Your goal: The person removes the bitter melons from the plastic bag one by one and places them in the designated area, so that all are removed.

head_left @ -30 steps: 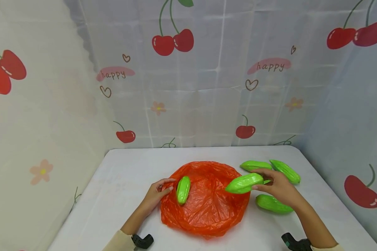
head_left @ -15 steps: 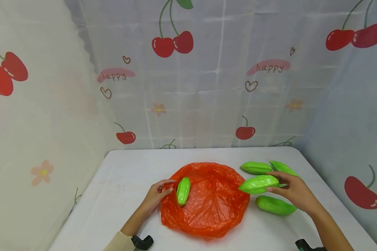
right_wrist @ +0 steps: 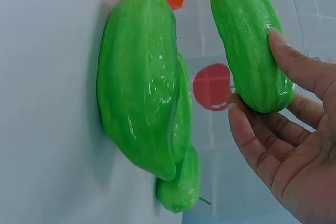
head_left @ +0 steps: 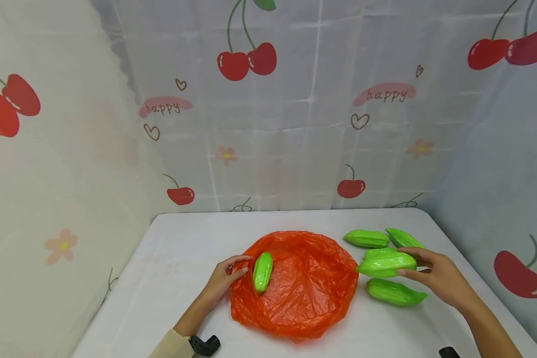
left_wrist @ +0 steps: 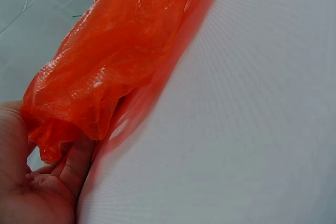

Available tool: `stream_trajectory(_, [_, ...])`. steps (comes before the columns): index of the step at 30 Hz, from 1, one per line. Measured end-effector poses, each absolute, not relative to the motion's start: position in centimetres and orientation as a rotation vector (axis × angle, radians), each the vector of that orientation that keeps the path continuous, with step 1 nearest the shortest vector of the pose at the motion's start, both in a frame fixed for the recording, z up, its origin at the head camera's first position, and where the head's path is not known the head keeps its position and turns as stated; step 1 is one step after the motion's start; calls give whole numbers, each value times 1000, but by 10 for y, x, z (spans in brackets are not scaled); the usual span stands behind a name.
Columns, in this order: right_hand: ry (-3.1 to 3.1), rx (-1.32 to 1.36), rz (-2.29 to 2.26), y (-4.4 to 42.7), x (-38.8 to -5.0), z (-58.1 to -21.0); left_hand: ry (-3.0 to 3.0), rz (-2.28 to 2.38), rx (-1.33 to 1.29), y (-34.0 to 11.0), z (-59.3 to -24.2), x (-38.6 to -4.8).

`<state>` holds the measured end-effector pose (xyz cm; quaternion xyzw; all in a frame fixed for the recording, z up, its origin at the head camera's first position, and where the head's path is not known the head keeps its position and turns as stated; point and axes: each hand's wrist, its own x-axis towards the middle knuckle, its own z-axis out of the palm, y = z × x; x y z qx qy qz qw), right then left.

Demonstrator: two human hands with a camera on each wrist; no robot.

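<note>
My left hand (head_left: 225, 274) pinches the left rim of a red plastic bag (head_left: 310, 298), spread open on the table; in the left wrist view its fingers (left_wrist: 77, 163) lie under the crumpled edge. Inside the bag, near that hand, lies one green bitter melon (head_left: 262, 272). My right hand (head_left: 444, 278) grips another melon (head_left: 384, 264) by its blunt end, thumb on one side and fingers on the other, its pointed tip towards the bag. In the right wrist view this held melon (right_wrist: 252, 51) hangs apart from the table.
Several more bitter melons lie right of the bag: one in front (head_left: 395, 292), one at the back (head_left: 366, 238) and one at the back right (head_left: 402, 237). The white table (head_left: 192, 238) is bounded by a cherry-printed curtain (head_left: 286, 149).
My right hand has carried its melon rightwards, from over the bag's right rim to among the other melons. The left hand and the bag stay where they were.
</note>
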<state>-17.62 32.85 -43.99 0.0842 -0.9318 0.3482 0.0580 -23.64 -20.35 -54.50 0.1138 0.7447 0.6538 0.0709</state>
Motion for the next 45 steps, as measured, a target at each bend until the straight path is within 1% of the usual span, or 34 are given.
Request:
stream_trajectory(15, [-2799, 204, 1026, 349, -172, -450, 2243, 1962, 344, -202, -545, -237])
stream_trajectory(26, [-2745, 92, 1022, 362, -175, -463, 2248, 1965, 331, -203, -547, -237])
stream_trajectory(45, [-2876, 12, 1136, 377, -177, -477, 2282, 1951, 325, -203, -547, -237])
